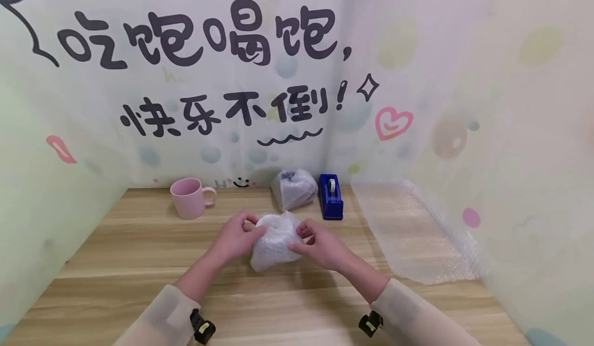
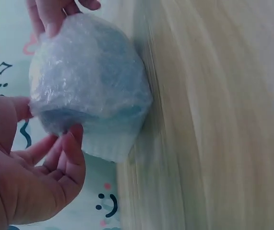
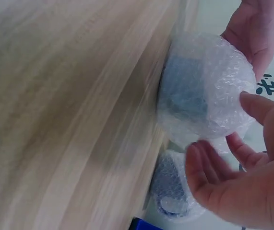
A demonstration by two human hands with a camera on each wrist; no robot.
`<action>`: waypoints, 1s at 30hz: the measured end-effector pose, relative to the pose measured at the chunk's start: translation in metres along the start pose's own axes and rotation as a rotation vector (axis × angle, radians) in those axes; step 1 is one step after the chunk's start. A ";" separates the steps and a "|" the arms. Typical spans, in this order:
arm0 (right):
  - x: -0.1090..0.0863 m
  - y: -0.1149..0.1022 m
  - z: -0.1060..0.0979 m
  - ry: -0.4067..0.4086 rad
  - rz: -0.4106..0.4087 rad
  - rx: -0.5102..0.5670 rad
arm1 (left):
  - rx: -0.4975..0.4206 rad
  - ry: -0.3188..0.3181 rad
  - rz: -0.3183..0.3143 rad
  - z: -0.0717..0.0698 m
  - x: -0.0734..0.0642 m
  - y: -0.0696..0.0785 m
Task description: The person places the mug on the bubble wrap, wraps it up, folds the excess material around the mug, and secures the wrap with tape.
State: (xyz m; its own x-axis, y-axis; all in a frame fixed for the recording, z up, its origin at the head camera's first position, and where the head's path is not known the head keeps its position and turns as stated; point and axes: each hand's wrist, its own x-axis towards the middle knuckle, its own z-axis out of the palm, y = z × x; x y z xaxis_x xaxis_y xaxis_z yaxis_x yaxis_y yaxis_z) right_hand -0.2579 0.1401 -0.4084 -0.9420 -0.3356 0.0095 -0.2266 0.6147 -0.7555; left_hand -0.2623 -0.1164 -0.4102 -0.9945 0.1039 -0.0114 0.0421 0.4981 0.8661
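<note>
Both left hand (image 1: 237,236) and right hand (image 1: 322,245) pinch the bubble-wrapped bundle (image 1: 274,245) with curled fingers, short of the back edge of the table (image 1: 139,232), seemingly tucking its wrap, which calls next for holding folds snug.

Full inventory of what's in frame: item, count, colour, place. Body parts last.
Table: 1, light wood, foreground
Printed backdrop: 1, pale, behind and beside table
Lettering: 2 lines, dark, on backdrop
Mug: 1, pink, back left
Rear wrapped bundle: 1, whitish, back centre
Tape dispenser: 1, blue, right of rear wrapped bundle
Tape roll: 1, white, in dispenser
Bubble wrap sheet: 1, clear, right
Front wrapped bundle: 1, whitish, centre
Wrist devices: 2, black, at cuffs
Sleeves: 2, cream, on forearms
Left hand, right hand: 2, bare, holding front wrapped bundle
</note>
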 end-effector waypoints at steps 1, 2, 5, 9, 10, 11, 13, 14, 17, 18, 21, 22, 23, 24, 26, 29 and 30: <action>0.001 -0.001 0.000 0.005 0.002 -0.012 | 0.017 -0.001 0.002 -0.001 -0.003 0.000; 0.002 -0.002 0.000 0.009 0.002 -0.023 | 0.023 -0.010 0.005 -0.001 -0.006 0.001; 0.007 -0.006 0.002 0.021 -0.008 -0.043 | 0.009 -0.060 0.053 -0.005 -0.015 -0.001; 0.020 -0.012 0.009 0.034 0.008 -0.040 | -0.029 -0.062 0.097 -0.008 -0.020 -0.003; 0.024 -0.014 0.011 0.039 0.015 -0.043 | -0.038 -0.045 0.098 -0.008 -0.019 -0.004; 0.028 -0.015 0.013 0.043 0.020 -0.049 | -0.046 -0.034 0.092 -0.009 -0.018 -0.006; 0.037 -0.018 0.016 0.058 0.022 -0.071 | -0.050 -0.017 0.045 -0.010 -0.013 -0.010; 0.041 -0.019 0.018 0.067 0.020 -0.086 | -0.045 -0.012 0.024 -0.012 -0.009 -0.013; 0.058 -0.024 0.024 0.085 0.025 -0.115 | -0.022 0.019 -0.018 -0.017 0.004 -0.018; 0.064 -0.026 0.026 0.095 0.026 -0.119 | -0.016 0.041 -0.039 -0.019 0.009 -0.020; 0.081 -0.029 0.033 0.120 0.031 -0.106 | -0.005 0.127 -0.079 -0.024 0.024 -0.021; 0.086 -0.030 0.035 0.126 0.031 -0.093 | -0.006 0.156 -0.085 -0.025 0.029 -0.022; 0.091 -0.031 0.038 0.131 0.031 -0.082 | -0.005 0.184 -0.088 -0.026 0.034 -0.022; 0.095 -0.032 0.040 0.133 0.035 -0.065 | 0.004 0.209 -0.089 -0.026 0.039 -0.023; 0.102 -0.033 0.044 0.126 0.036 -0.022 | 0.002 0.245 -0.073 -0.028 0.048 -0.025; 0.110 -0.036 0.047 0.098 0.034 0.033 | -0.006 0.252 -0.033 -0.031 0.062 -0.027; 0.112 -0.037 0.048 0.088 0.032 0.040 | -0.014 0.238 -0.022 -0.032 0.066 -0.028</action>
State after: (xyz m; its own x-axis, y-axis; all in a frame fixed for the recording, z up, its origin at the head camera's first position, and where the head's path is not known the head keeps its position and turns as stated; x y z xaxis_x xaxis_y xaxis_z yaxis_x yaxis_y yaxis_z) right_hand -0.3431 0.0460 -0.4110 -0.9671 -0.2511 0.0416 -0.1880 0.5943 -0.7820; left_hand -0.3320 -0.1509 -0.4191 -0.9897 -0.1139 0.0865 0.0204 0.4861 0.8736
